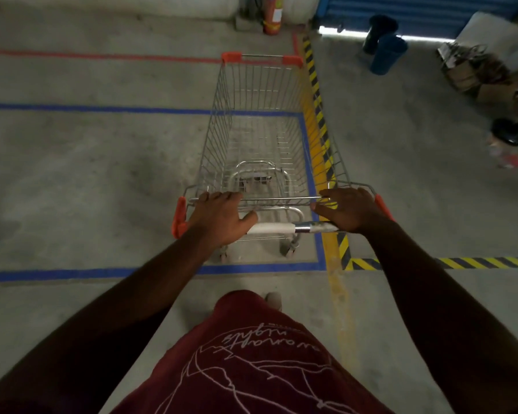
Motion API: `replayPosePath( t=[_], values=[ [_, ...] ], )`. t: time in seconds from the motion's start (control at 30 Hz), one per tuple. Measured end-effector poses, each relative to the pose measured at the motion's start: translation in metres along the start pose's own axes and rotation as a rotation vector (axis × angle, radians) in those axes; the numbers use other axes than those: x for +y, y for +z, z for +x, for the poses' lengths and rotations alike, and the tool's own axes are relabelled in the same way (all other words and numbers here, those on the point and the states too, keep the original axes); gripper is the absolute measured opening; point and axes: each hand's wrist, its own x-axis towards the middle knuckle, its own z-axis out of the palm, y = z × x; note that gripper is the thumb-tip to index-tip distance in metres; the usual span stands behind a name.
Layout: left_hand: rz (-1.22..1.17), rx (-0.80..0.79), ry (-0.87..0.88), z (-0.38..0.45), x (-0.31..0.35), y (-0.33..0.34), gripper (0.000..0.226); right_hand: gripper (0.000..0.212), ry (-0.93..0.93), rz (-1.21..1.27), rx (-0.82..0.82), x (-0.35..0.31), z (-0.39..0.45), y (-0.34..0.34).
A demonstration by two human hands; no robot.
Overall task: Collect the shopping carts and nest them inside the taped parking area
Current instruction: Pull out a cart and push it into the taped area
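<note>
Concrete floor throughout, marked with tape: blue tape rectangle as the parking area, red tape line beyond its far edge, yellow-and-black hazard stripe just beside its right edge.

Shopping cart standing upright with wheels inside the blue rectangle, tucked against the right edge, nose reaching to the red line. Likely set hard to that side to leave the rest of the bay free for further carts; none other in view, so nothing yet to nest into.

Left hand laid over the left end of the handle bar, fingers draped forward onto the basket's rear rim, thumb hooked by the bar: a guiding grip rather than a tight clench. Right hand likewise closed over the right end of the bar, fingertips on the rim. Both placed wide apart, evidently for steering control and squaring the cart to the tape.

Child seat flap folded down inside the basket, basket otherwise unloaded.

Fire extinguisher against the far wall; blue bin and cardboard boxes well apart, outside the hazard stripe.

Judged: placement of this cart nearly complete; release pending.
</note>
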Motion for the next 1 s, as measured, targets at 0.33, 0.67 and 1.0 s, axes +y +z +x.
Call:
replayPosePath(
  t=[0.33, 0.67, 1.0],
  values=[
    [-0.071, 0.034, -0.069, 0.015, 0.004, -0.008, 0.066, 0.079, -0.132, 0.018, 0.118, 0.005, 0.016, -0.003],
    [-0.078, -0.018, -0.118, 0.021, -0.004, -0.008, 0.066, 0.072, -0.159, -0.048, 0.178, 0.003, 0.007, 0.006],
    [-0.051, -0.001, -0.105, 0.021, 0.009, -0.004, 0.065, 0.063, -0.166, -0.035, 0.205, 0.010, -0.003, -0.007]
  ],
)
